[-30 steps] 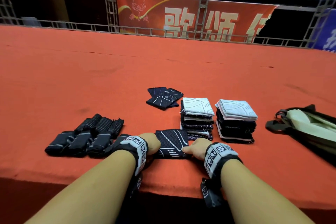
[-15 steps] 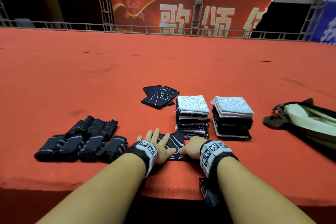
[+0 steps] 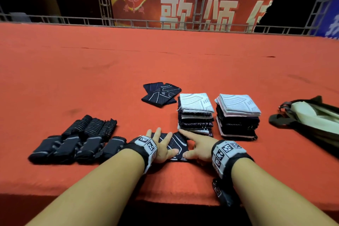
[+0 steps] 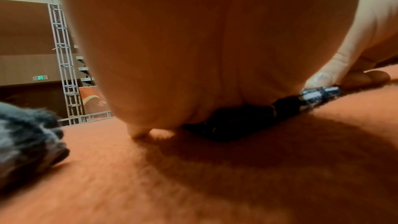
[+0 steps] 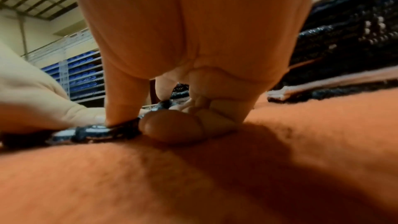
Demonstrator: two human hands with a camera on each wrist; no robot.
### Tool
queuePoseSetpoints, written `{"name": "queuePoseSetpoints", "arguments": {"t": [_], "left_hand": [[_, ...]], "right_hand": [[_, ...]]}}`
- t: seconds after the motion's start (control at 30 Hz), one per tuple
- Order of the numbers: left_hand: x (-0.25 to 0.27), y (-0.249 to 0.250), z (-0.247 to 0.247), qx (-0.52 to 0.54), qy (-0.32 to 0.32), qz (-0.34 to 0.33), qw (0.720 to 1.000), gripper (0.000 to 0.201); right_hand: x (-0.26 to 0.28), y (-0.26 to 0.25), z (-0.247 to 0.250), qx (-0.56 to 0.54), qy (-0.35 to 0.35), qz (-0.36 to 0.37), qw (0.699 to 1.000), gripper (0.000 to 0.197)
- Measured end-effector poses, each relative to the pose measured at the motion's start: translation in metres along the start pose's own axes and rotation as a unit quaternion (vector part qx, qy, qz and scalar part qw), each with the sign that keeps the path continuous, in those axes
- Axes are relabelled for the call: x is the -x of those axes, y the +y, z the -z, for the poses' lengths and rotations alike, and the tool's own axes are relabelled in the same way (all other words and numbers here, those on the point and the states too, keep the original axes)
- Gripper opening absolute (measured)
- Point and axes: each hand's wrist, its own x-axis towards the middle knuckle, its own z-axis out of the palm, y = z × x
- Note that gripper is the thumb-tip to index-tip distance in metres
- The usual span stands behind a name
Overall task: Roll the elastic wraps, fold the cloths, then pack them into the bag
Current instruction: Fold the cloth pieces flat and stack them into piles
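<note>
A black cloth with white lines (image 3: pixel 177 143) lies folded near the front edge of the red table (image 3: pixel 91 79). My left hand (image 3: pixel 161 147) presses flat on its left half with fingers spread; the left wrist view shows the palm (image 4: pixel 193 57) on the cloth (image 4: pixel 237 122). My right hand (image 3: pixel 200 147) is at its right side. The index finger lies straight along the far right corner, and the thumb sits on the near edge. In the right wrist view the thumb and a curled finger pinch the cloth's edge (image 5: pixel 96 130).
Several rolled black elastic wraps (image 3: pixel 77 143) lie left of my hands. Two stacks of folded cloths (image 3: pixel 196 113) (image 3: pixel 238 115) stand just behind and right. A loose dark cloth pile (image 3: pixel 161 93) lies farther back. An open dark bag with a pale lining (image 3: pixel 311 115) lies at the right.
Both hands gripped the cloth's sides one second ago. The left hand has since opened flat on it, and the right index finger has stretched out to the far corner.
</note>
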Motion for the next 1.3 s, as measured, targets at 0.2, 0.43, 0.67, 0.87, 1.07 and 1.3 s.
{"name": "queuePoseSetpoints", "arguments": {"t": [0.2,0.43,0.67,0.87,1.07,1.3], "left_hand": [[-0.001,-0.002,0.0,-0.006,-0.01,0.0,1.0,0.08],[-0.002,-0.003,-0.003,-0.012,-0.004,0.002,1.0,0.079],[0.01,-0.001,0.006,0.018,0.073,-0.021,0.997,0.085],[0.028,-0.003,0.058,0.068,0.085,-0.015,0.994,0.043],[0.048,-0.008,0.098,0.27,-0.034,-0.129,0.954,0.011],[0.058,-0.01,0.147,0.413,0.01,-0.188,0.891,0.022]], "right_hand": [[-0.002,-0.01,0.006,0.09,-0.039,-0.004,0.995,0.095],[-0.003,-0.017,0.009,0.115,-0.063,-0.005,0.991,0.09],[0.005,-0.002,0.001,0.056,-0.016,-0.017,0.998,0.107],[0.012,0.006,-0.016,-0.211,0.018,-0.061,0.975,0.085],[0.035,-0.003,-0.012,-0.342,-0.014,-0.073,0.937,0.018],[0.071,-0.019,0.036,-0.466,-0.015,-0.018,0.884,0.028]]}}
